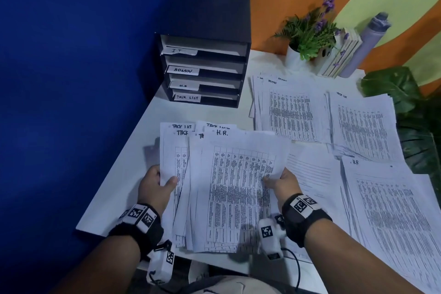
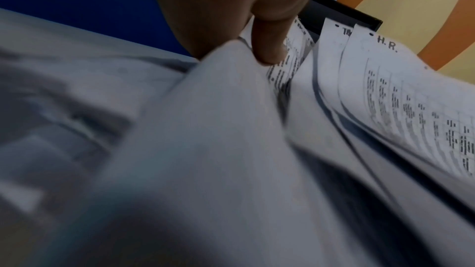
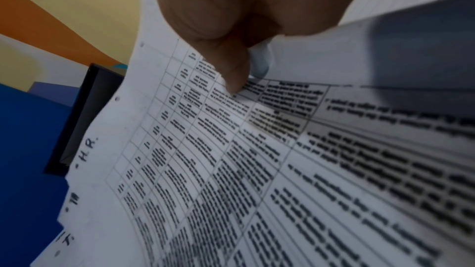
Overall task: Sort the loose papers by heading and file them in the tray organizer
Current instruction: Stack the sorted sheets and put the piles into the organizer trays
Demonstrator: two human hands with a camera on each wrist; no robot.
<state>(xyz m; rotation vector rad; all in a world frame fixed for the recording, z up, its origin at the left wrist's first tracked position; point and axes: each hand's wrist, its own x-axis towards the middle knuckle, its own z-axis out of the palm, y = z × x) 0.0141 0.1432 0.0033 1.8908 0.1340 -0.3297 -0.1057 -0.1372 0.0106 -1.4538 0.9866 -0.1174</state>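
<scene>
From the head view, your left hand (image 1: 156,184) grips the fanned stack of papers (image 1: 181,186) with its thumb on top. Your right hand (image 1: 282,181) pinches the top H.R. sheet (image 1: 238,186) at its right edge. The H.R. pile (image 1: 391,210) lies on the table (image 1: 119,186) to your right, nearer your right hand. The tray organizer (image 1: 205,55) stands far ahead.

From the left wrist, your thumb (image 2: 270,48) presses the stack's edge.

From the right wrist, your thumb (image 3: 231,72) pins the H.R. sheet, with its long side pointing away from you.
</scene>
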